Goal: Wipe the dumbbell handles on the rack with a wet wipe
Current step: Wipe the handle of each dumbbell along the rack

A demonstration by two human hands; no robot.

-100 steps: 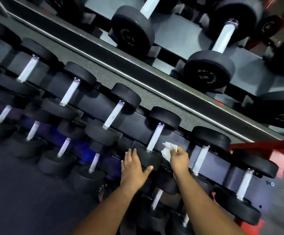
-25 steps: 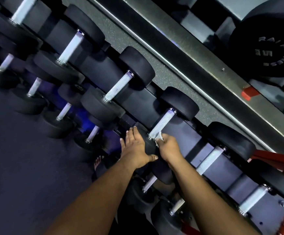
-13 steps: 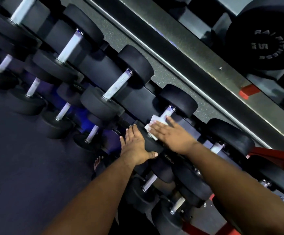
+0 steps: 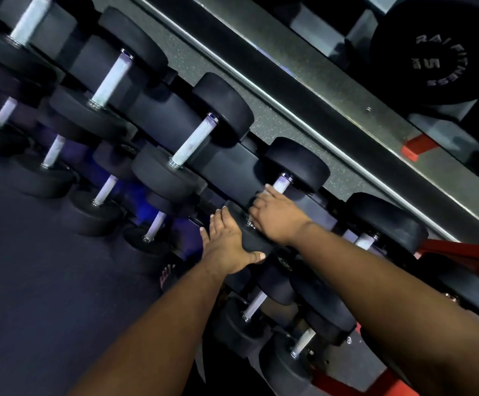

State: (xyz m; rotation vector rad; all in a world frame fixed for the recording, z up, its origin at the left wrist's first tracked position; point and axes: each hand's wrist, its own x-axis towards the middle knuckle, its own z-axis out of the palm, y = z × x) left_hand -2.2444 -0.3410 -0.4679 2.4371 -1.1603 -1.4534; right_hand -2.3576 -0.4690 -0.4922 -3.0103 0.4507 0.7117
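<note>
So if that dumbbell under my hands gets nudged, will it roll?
Probably not easily. The dumbbell has round heads, so it could roll, but it looks dense and heavy, and the left hand braces its near head while the right hand covers the handle.

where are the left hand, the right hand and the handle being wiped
left hand (image 4: 226,241), head view, back of the hand
right hand (image 4: 275,215), head view, back of the hand
handle (image 4: 282,184), head view, bare upper end
</note>
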